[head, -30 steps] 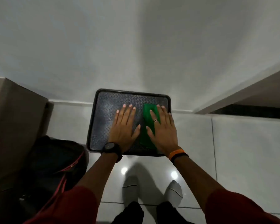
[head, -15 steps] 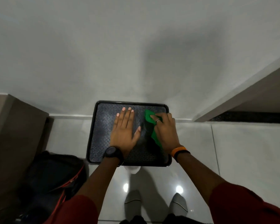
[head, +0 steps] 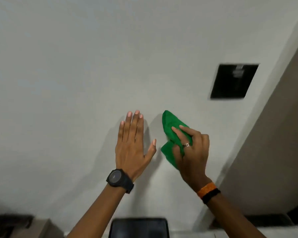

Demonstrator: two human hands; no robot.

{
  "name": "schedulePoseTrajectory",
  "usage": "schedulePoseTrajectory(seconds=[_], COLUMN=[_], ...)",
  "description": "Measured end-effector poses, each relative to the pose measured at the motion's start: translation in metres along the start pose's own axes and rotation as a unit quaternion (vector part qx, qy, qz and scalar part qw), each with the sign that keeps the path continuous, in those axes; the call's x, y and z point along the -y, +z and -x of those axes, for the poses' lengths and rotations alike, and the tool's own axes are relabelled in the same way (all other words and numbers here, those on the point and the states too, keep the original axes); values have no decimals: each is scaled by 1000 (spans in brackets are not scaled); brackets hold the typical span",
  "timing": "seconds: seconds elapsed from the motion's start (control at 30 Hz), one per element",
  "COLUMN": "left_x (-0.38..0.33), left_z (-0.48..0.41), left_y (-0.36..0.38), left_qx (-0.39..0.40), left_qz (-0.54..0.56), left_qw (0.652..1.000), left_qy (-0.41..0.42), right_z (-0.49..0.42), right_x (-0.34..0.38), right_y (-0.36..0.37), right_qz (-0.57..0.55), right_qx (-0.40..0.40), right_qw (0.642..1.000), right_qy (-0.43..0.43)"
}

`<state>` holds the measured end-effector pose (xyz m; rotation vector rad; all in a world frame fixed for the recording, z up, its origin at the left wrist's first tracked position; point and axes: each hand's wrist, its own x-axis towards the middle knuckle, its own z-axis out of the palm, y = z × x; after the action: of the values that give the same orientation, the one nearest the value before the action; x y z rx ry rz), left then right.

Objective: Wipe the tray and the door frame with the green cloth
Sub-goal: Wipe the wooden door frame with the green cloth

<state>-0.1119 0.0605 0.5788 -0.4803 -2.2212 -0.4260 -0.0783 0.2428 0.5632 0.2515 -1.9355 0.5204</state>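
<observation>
My right hand (head: 192,148) grips the bunched green cloth (head: 172,133) in the air in front of the white wall. To its left, my left hand (head: 132,143) is raised flat with fingers extended and holds nothing. The dark tray (head: 138,227) leans against the wall at the bottom of the view, well below both hands; only its upper part shows. The grey-brown door frame (head: 272,134) runs diagonally up the right side, to the right of the cloth.
A black square panel (head: 234,81) is set in the wall above and right of the cloth. A brown box-like object (head: 36,228) sits at the bottom left corner. The white wall (head: 93,66) fills most of the view.
Both hands have lifted off the tray and risen in front of the wall. My right hand gathered the cloth and took it along. The view tilted upward, leaving the tray at the bottom edge.
</observation>
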Motion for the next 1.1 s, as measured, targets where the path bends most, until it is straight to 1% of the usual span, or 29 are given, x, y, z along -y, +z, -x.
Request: schedulePoseTrajectory(seconds=[0.13,0.27,0.37,0.53,0.7,0.8,0.83,0.87,0.93,0.97,1.0,1.03,1.1], left_x=[-26,-61,-90,-142,-196,-224,-233,-240,-251,-255,-260,-264,-270], left_z=[-131,-234,-294,-362,-400,-419,-425,-430,-438,-441,-443,-444,-446], left_y=[-68,-125,-158,-182,-184,-181,-180,-178,-172,-169,-165,-161,-151], left_qx=[-102,-174,-218,-249,-278,-286,-288,-288,-286,-286,-288,-288,-283], left_qz=[-11,-21,-26,-21,1,17,20,21,21,22,21,20,12], left_qw=[993,979,967,955,943,939,938,937,937,937,937,937,938], left_qy=[55,103,125,159,183,191,194,196,197,197,195,195,199], right_z=[-136,-246,-314,-393,-448,-473,-479,-482,-480,-476,-471,-467,-463], right_x=[11,16,15,-2,-32,-49,-56,-64,-84,-95,-104,-112,-122], right_y=[-37,-81,-114,-171,-233,-263,-271,-278,-282,-281,-280,-278,-275], right_qz=[4,11,33,80,110,131,145,160,183,171,140,106,73], right_qx=[-90,-176,-236,-288,-345,-374,-358,-322,-192,-121,-68,-39,-38], right_qw=[995,979,962,943,917,908,915,928,961,976,987,993,996], right_qy=[-49,-104,-131,-144,-164,-139,-120,-102,-76,-56,-32,-17,-27])
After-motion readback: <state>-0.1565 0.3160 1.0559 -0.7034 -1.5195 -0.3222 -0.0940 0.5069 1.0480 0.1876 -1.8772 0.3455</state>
